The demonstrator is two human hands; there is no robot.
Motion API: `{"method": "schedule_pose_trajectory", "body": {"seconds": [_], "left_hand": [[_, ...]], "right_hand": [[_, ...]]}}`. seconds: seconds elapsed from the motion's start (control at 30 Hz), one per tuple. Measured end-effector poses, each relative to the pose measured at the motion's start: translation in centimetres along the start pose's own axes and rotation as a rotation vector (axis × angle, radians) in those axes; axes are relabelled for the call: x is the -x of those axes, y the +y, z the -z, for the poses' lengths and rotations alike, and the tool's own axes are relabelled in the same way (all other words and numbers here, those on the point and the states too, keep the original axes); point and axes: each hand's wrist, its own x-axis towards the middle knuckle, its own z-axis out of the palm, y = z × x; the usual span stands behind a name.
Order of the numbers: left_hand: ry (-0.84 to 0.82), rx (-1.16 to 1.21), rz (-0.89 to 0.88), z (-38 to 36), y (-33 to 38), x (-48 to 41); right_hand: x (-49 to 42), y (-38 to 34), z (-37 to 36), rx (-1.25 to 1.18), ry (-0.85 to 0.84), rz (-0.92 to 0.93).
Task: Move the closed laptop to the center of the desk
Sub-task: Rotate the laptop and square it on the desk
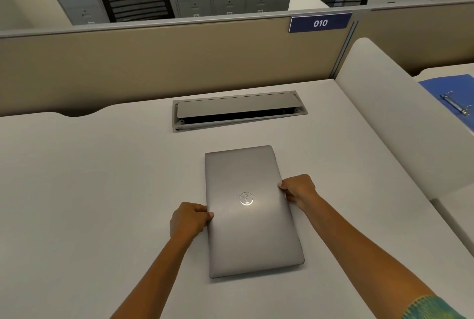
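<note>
Desk (102, 190) bare; I see the laptop (250, 211) lengthwise away from me, left hand (188, 221) and right hand (298, 189) pinching its long edges.

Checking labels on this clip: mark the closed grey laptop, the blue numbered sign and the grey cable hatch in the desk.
closed grey laptop (250, 231), head view, bare lid below the round logo.
blue numbered sign (320, 23), head view, on the white digits.
grey cable hatch (237, 108), head view, middle of its raised flap.

Closed laptop (250, 213) flat on desk (102, 177), left hand (188, 220) & right hand (298, 187) gripping its long edges.
</note>
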Motion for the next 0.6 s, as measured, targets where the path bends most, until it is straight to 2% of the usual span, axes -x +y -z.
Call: {"method": "schedule_pose_trajectory", "body": {"seconds": [0.17, 0.3, 0.5, 0.6], "left_hand": [[-0.024, -0.45, -0.177, 1.8, 2.7, -2.0], [0.044, -0.556, -0.4, 2.5, 6.1, -4.1], [0.009, -0.607, -0.555, 2.1, 11.0, -7.3], [-0.038, -0.707, -0.612, 1.1, 12.5, -8.5]], "right_hand": [[2.5, -0.4, 0.9, -0.052, -0.096, -0.003], [5.9, 1.7, 2.2, -0.211, -0.135, 0.065], [11.8, 7.6, 2.1, -0.701, -0.108, -0.171], [13.5, 9.7, 1.3, -0.8, -0.052, -0.298]]}}
